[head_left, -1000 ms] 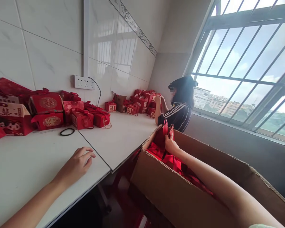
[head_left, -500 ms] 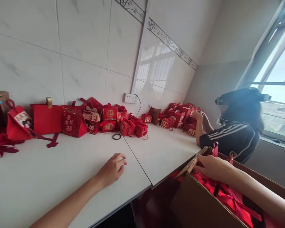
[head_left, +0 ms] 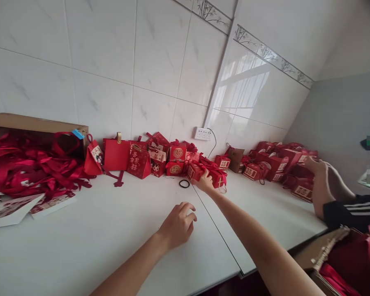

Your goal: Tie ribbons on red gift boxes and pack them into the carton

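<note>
My left hand (head_left: 178,224) rests on the white table (head_left: 117,246), fingers loosely curled and apart, holding nothing. Stretched toward the wall, my right hand (head_left: 206,183) has its fingers closed over a small red gift box (head_left: 194,171) with a pale printed label. Right beside it sits another red gift box (head_left: 218,177) with a ribbon and a cord loop. A black hair tie (head_left: 184,183) lies on the table just left of my right hand. Stacked red boxes with gold round emblems (head_left: 177,152) stand behind.
To the left, red ribbons (head_left: 33,164) spill from a cardboard box (head_left: 43,121); a red bag (head_left: 114,154) leans on the wall. More red boxes (head_left: 276,166) stand at right near a co-worker's hands (head_left: 322,172). An open carton (head_left: 323,250) occupies the lower right corner.
My right hand has left the carton and reached across the table to the small red gift box. The view has turned left. My left hand keeps much the same pose on the table.
</note>
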Tool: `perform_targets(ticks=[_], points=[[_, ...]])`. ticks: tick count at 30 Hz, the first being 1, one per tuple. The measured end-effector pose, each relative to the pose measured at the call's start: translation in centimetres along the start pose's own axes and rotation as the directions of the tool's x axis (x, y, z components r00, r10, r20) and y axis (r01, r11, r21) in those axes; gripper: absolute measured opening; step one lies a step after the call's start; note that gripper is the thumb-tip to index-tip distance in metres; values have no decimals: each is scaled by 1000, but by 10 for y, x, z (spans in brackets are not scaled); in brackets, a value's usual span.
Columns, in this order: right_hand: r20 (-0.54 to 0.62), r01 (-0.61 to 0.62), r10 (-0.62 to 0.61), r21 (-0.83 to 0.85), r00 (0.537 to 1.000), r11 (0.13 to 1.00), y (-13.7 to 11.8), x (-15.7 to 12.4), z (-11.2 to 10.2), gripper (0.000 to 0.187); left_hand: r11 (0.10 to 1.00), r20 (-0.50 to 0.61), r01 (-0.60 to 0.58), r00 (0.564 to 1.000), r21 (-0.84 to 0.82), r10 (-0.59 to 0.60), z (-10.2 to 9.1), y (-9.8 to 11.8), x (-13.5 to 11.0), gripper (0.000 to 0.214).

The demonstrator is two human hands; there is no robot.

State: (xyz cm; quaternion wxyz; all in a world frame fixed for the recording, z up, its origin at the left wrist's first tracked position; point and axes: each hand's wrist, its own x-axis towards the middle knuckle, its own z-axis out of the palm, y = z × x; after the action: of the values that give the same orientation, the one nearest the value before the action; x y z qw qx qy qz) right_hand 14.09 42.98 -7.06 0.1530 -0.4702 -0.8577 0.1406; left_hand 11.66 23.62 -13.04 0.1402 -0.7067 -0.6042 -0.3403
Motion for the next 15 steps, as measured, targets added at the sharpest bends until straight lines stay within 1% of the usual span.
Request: perform_targets(ticks=[2, 4, 7, 10, 12, 13, 14, 15], points=[[-62, -98, 102, 74, 993, 992, -8, 15, 10, 89, 1000, -5, 13, 1000, 19, -13, -1, -4, 0, 26], [-96, -151, 166, 145, 981, 978, -10, 26, 15, 90, 999, -13, 47, 999, 23, -47, -2, -8, 0, 26], [-144, -146, 181, 226, 973, 963, -5, 29, 15, 87, 994, -3, 108, 994, 14, -108, -4, -16, -1, 25], [-230, -88, 153, 270, 961, 959, 1, 16, 12, 84, 974, 6, 224, 975, -32, -224, -3, -23, -2, 24], [-309, -8, 102, 291, 946, 957, 0, -4, 12, 85, 930, -30, 348, 935, -120, -354, -2, -25, -1, 26], [-346, 45, 66, 303, 936, 952, -3, -16, 14, 86, 892, -63, 412, 901, -186, -429, -1, -26, 1, 32], [-366, 96, 27, 315, 930, 944, -6, -31, 16, 87, 842, -93, 469, 857, -265, -507, -2, -27, 3, 42], [-363, 139, -11, 329, 932, 934, -11, -48, 19, 87, 777, -119, 514, 802, -363, -586, -3, -28, 5, 54]])
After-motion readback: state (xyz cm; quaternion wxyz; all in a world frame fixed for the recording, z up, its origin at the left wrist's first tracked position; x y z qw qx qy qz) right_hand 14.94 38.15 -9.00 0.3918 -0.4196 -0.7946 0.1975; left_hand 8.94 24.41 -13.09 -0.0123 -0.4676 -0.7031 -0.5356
